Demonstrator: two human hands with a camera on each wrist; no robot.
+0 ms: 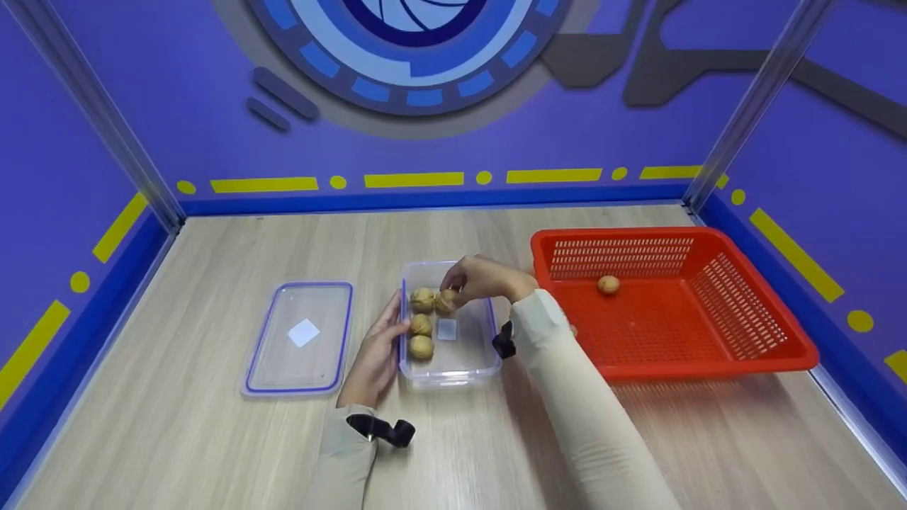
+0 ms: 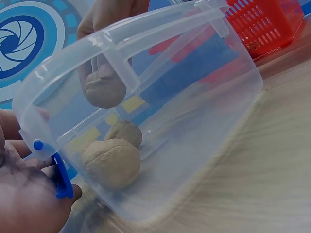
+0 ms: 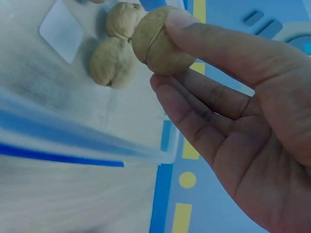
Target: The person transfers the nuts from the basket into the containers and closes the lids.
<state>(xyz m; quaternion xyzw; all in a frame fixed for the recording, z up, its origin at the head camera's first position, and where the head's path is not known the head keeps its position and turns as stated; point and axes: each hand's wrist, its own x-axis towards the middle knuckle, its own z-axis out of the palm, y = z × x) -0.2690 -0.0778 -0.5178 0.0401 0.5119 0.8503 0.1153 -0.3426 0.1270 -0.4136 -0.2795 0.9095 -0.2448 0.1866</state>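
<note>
My right hand [image 1: 482,278] pinches a walnut [image 3: 163,41] between thumb and fingers, inside the upper part of a clear plastic container [image 1: 464,358]. More walnuts [image 1: 421,347] stand in a column along the container's left wall, and the held one is right beside the farthest of them. My left hand [image 1: 379,350] holds the container's left side, its thumb at the rim and the fingers along the outer wall. A blue clip [image 2: 62,177] hangs in front of the left palm in the left wrist view.
A red plastic basket [image 1: 708,370] stands at the right, with a loose walnut [image 1: 608,285] on its floor and another partly hidden by the right sleeve. Left of the container lies a clear lid [image 1: 305,361] with a blue seal. Blue-purple panels [image 1: 425,152] border the wooden table.
</note>
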